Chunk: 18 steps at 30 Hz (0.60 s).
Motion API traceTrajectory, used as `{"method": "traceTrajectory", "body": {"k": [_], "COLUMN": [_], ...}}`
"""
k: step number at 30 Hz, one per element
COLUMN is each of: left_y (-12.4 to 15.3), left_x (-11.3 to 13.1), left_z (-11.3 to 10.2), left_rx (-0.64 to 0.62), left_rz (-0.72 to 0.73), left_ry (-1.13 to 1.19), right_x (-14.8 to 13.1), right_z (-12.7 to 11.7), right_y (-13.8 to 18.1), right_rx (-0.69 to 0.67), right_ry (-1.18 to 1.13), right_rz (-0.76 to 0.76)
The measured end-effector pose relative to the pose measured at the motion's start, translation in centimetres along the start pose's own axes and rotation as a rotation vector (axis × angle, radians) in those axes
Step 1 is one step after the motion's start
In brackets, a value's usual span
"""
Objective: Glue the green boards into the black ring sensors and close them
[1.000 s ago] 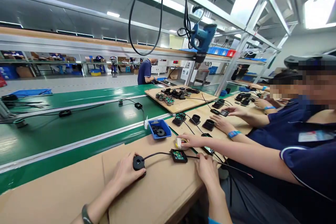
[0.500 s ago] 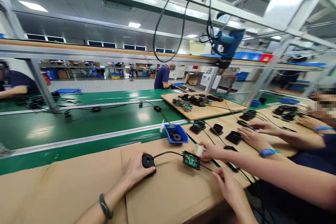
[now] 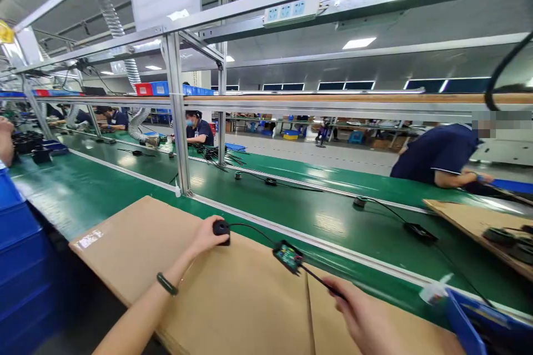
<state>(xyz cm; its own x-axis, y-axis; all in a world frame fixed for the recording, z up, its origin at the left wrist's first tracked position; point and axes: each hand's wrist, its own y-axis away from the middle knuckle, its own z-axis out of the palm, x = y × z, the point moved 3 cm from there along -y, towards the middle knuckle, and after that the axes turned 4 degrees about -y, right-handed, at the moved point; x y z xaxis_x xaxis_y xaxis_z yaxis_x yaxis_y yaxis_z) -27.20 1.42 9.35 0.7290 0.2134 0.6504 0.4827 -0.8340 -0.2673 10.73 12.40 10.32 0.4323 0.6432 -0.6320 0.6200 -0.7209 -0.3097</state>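
Note:
At the far part of the cardboard, my left hand (image 3: 206,237) is closed around a black round part (image 3: 222,232), its thumb on the near side. From that part a thin black cable runs right to an open black case with a green circuit board (image 3: 286,256). The case hangs tilted just above the cardboard, its board facing up. A second black cable (image 3: 318,278) leaves the case's right end, and my right hand (image 3: 353,302) pinches it between thumb and fingers.
The cardboard sheet (image 3: 245,294) lies along a green conveyor bench (image 3: 250,194). A blue bin (image 3: 464,319) and a small white bottle (image 3: 437,288) are at lower right. Stacked blue crates (image 3: 20,249) stand left. A metal post (image 3: 177,116) rises ahead. Co-workers sit or lean across the line.
The view has swung left. Both hands have carried the round part, case and cable leftward along the cardboard, away from the co-workers' hands on the right. The case is now lifted.

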Motion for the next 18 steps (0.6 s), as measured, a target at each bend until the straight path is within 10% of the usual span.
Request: {"method": "traceTrajectory", "body": {"k": [9, 18], "left_y": [0.0, 0.2], "left_x": [-12.5, -8.5], "left_z": [-10.9, -14.8], "left_rx": [0.215, 0.382], "left_rz": [-0.235, -0.198], "left_ry": [-0.170, -0.447], "right_x": [-9.6, -8.6], "right_z": [15.1, 14.3], "right_y": [-11.4, -8.2], "right_rx": [-0.245, -0.293], "right_ry": [-0.071, -0.003], "right_rz": [-0.101, -0.141]}}
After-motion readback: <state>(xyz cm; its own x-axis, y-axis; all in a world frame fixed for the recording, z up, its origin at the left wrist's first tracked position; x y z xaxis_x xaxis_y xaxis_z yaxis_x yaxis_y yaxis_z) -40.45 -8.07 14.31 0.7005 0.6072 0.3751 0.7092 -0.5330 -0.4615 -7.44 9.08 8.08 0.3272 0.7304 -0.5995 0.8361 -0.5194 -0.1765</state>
